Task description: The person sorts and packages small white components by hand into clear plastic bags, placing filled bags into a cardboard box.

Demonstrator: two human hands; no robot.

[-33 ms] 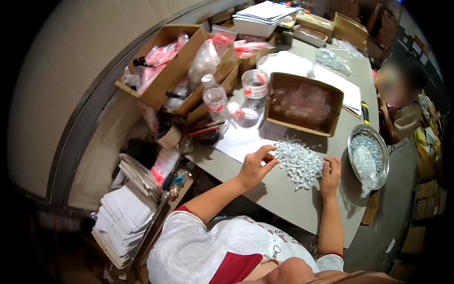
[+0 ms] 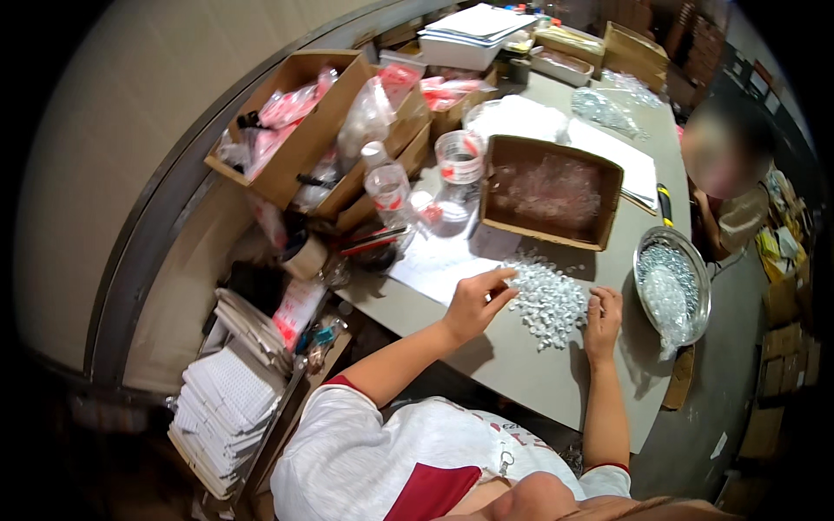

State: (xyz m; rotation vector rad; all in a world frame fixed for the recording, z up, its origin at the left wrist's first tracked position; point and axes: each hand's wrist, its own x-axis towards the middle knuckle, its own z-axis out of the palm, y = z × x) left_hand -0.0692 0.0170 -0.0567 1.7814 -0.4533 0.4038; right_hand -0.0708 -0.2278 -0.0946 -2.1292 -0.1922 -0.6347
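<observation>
A loose pile of small, pale, whitish pieces (image 2: 549,306) lies on the grey table between my hands; their exact kind is too small to make out. My left hand (image 2: 478,304) reaches to the pile's left edge, its index finger and thumb apart by the nearest pieces. At the right edge, my right hand (image 2: 604,321) rests with fingers bent inward, and whatever may be between the fingertips is hidden. Beyond the pile stands an open cardboard box (image 2: 504,213) with clear plastic bags inside. A round metal bowl (image 2: 700,323) right of my right hand holds small silvery parts and a filled clear bag.
Clear plastic bottles (image 2: 387,187) and a clear jar (image 2: 459,161) stand at the left, beside cardboard boxes (image 2: 291,174) of bagged items. Stacked papers (image 2: 221,399) lie lower left. Past the table's right edge sits another person (image 2: 738,221). A yellow-and-black handle (image 2: 665,205) is near the bowl.
The whole view has shifted slightly, with the table now a little further left. My left hand has moved slightly right over the pile's edge. The right hand stays beside the pile.
</observation>
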